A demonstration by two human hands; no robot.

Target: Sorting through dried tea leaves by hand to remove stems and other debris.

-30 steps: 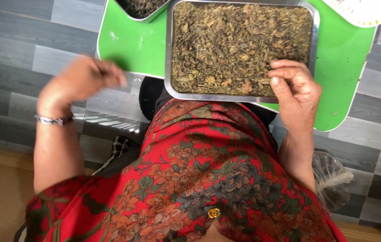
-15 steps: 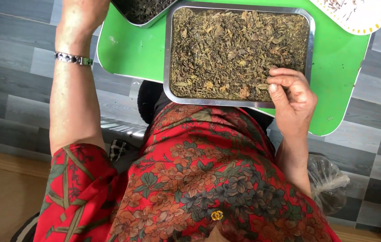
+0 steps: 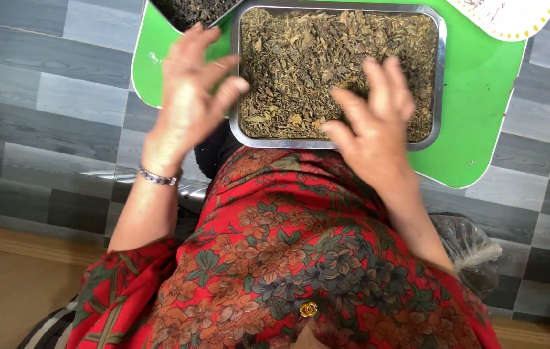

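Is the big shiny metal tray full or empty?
Full. The rectangular silver metal tray is covered rim to rim with dried brownish-green leaves.

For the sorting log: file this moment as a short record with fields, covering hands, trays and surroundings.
left hand: left hand raised, fingers spread, above the left edge of the tray; holds nothing visible
right hand: right hand open, over the tray's near right part; contact unclear
tray: rectangular metal tray of dried green-brown leaves
table: bright green plastic table
second tray: darker-filled metal tray, far left, partly cut off
plate: white plate with yellow-dotted rim, far right
floor: grey tiled floor
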